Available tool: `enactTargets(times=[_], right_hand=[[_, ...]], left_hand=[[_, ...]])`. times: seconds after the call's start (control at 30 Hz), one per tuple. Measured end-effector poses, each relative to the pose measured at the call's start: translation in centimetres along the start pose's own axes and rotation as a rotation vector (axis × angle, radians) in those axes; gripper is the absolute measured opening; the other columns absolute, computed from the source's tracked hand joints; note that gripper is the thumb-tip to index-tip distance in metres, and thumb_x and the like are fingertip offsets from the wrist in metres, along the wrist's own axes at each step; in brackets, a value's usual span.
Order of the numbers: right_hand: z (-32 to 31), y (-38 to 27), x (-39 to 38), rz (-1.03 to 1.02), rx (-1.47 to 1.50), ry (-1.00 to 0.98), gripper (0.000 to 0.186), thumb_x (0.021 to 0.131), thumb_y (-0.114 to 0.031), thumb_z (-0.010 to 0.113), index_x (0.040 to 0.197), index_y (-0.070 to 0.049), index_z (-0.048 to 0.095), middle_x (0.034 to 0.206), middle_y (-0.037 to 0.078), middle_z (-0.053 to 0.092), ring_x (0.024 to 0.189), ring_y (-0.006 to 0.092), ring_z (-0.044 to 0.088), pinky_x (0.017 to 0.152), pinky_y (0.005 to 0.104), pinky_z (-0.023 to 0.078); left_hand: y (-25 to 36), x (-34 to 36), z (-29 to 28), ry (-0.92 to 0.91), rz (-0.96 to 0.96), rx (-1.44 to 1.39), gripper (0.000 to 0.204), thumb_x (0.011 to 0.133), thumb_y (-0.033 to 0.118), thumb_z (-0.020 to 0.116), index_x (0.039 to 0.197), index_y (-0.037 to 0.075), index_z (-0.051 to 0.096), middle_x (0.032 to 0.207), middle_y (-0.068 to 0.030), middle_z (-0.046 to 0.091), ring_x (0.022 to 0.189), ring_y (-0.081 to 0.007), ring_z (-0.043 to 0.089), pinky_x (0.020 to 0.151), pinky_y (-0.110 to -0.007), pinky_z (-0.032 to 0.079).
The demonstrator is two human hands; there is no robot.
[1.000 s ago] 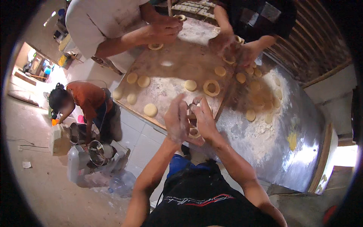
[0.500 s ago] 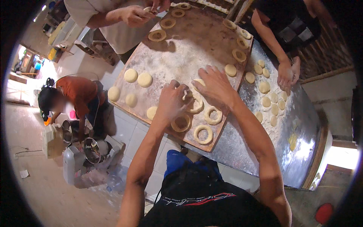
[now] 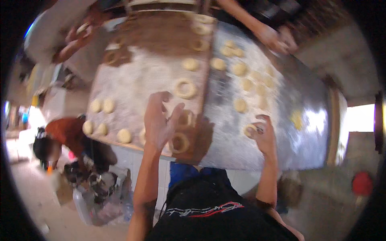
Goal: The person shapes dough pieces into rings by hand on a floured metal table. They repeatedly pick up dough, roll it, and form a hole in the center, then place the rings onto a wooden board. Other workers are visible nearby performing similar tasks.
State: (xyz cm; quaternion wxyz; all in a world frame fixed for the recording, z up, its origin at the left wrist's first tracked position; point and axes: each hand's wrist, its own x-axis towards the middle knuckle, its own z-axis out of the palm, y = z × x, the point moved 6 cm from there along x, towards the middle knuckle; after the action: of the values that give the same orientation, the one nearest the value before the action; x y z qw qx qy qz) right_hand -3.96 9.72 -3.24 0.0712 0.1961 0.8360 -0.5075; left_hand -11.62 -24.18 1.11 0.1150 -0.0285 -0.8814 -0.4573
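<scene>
Above pale tiles (image 3: 241, 182), dough (image 3: 191, 64) dots a floured board (image 3: 136, 88) and metal table (image 3: 229, 144).

Premises: small bakery-type workshop, apparently. Evid.: floured wooden board (image 3: 138, 72) w/ dough rings (image 3: 192, 89) & dough discs (image 3: 124, 136); adj. metal-topped table (image 3: 225, 146), also floured, w/ more dough discs. Co-worker's hands (image 3: 277, 42) at far side; person in orange (image 3: 66, 130) bent low at L, nr. containers (image 3: 102, 182). Pale tiles (image 3: 163, 176) partly vis. below board.

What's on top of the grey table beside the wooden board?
Round dough pieces, white powder and a yellow patch. The right hand, holding dough, hides whatever is beneath it.
</scene>
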Motion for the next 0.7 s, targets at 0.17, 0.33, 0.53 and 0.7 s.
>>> enactTargets(times=[0.17,0.33,0.53,0.7], right_hand=[[-4.4,1.3,-4.0,-0.473,-0.665,0.620,0.046,0.080,-0.009,0.071,0.121,-0.006,0.049,0.071,0.005,0.058,0.062,0.0190,0.058,0.064,0.0357,0.047],[-8.8,7.1,-6.2,-0.074,-0.045,0.510,0.036,0.082,-0.012,0.069,0.113,-0.006,0.053,0.077,0.006,0.059,0.068,0.0146,0.056,0.065,0.0323,0.044],[-10.6,8.4,-5.4,-0.221,0.384,0.221,0.026,0.088,-0.007,0.063,0.111,-0.002,0.054,0.088,0.005,0.059,0.073,0.0084,0.053,0.066,0.0252,0.046],[-9.4,6.8,-4.3,-0.248,0.671,-0.113,0.021,0.092,-0.009,0.061,0.110,0.000,0.055,0.092,0.004,0.061,0.081,0.0087,0.056,0.071,0.0254,0.049]], left_hand=[[10.2,-6.5,17.9,-0.357,0.472,0.059,0.035,0.078,0.023,0.073,0.103,0.005,0.056,0.101,-0.0142,0.054,0.083,-0.0316,0.053,0.074,-0.043,0.044],[12.8,-10.2,24.8,-0.279,0.431,0.314,0.033,0.078,0.023,0.073,0.101,0.005,0.056,0.096,-0.0136,0.054,0.083,-0.0297,0.053,0.071,-0.040,0.043],[14.2,-11.9,24.8,-0.472,-0.288,-0.357,0.024,0.080,0.021,0.070,0.088,0.002,0.058,0.073,-0.0079,0.060,0.067,-0.0149,0.055,0.061,-0.031,0.044],[16.8,-13.4,23.6,-0.313,-0.407,-0.630,0.022,0.077,0.003,0.070,0.093,0.000,0.055,0.077,-0.0041,0.061,0.069,-0.0092,0.056,0.063,-0.025,0.046]])
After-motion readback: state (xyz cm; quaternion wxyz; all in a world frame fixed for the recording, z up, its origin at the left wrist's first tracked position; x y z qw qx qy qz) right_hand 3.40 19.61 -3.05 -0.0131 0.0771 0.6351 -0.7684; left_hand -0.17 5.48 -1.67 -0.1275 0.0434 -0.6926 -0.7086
